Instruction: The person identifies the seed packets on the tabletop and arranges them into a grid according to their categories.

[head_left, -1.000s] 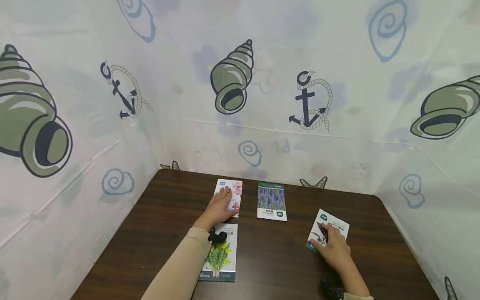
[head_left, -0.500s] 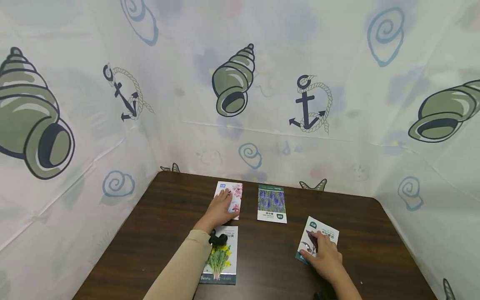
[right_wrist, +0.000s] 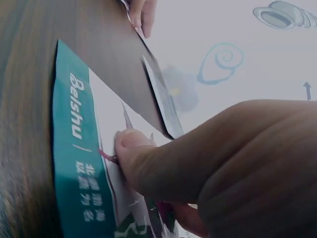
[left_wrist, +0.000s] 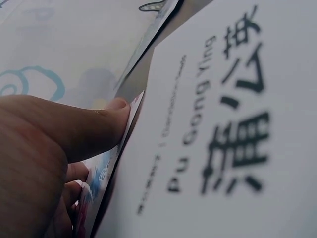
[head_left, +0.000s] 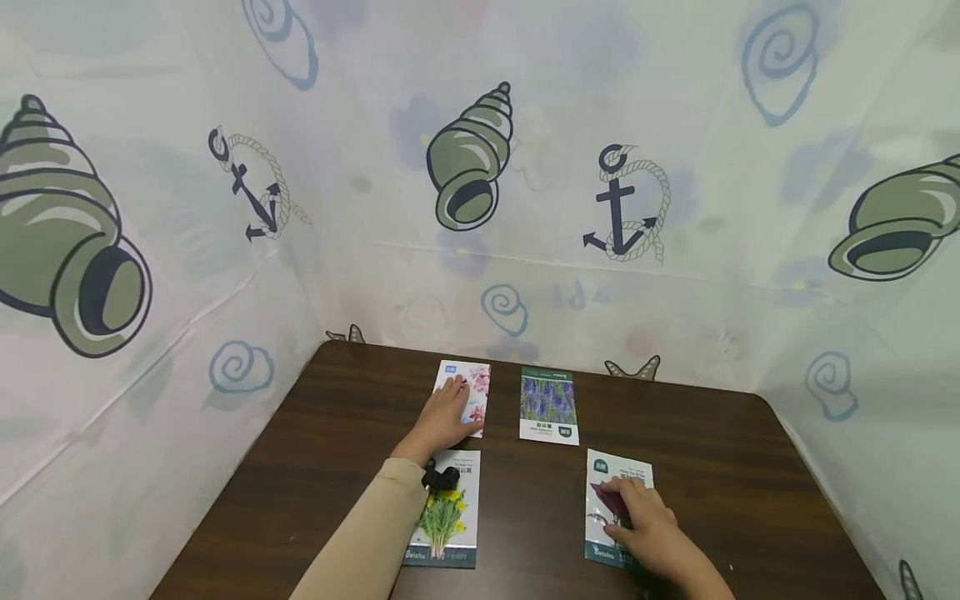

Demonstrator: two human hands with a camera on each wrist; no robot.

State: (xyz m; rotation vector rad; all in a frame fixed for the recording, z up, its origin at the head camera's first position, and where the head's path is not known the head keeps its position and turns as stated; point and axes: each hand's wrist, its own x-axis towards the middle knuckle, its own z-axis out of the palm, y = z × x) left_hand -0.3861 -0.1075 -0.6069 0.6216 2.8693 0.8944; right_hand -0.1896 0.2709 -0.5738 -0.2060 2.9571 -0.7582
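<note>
My left hand (head_left: 442,421) rests on a seed packet with pink blossoms (head_left: 477,385) at the back left, its fingers stretched over the packet. In the left wrist view the thumb touches that packet's edge. My right hand (head_left: 647,525) presses thumb and fingertips onto a seed packet with a dark purple plant (head_left: 600,475), front right, covering part of its picture. The right wrist view shows the thumb on the white part beside the teal "Beishu" band (right_wrist: 74,119). Under my left wrist lies a dandelion seed packet (head_left: 442,537), partly hidden by the sleeve.
A seed packet with purple flower spikes (head_left: 549,404) lies at the back, right of the pink one. All packets are on a dark brown wooden table (head_left: 345,433). A white cloth with printed shells and anchors (head_left: 360,200) hangs around the table's back and sides.
My right hand has slid the purple-plant packet left and toward me, turning it from slanted to nearly straight. The left hand and the other packets stay where they were.
</note>
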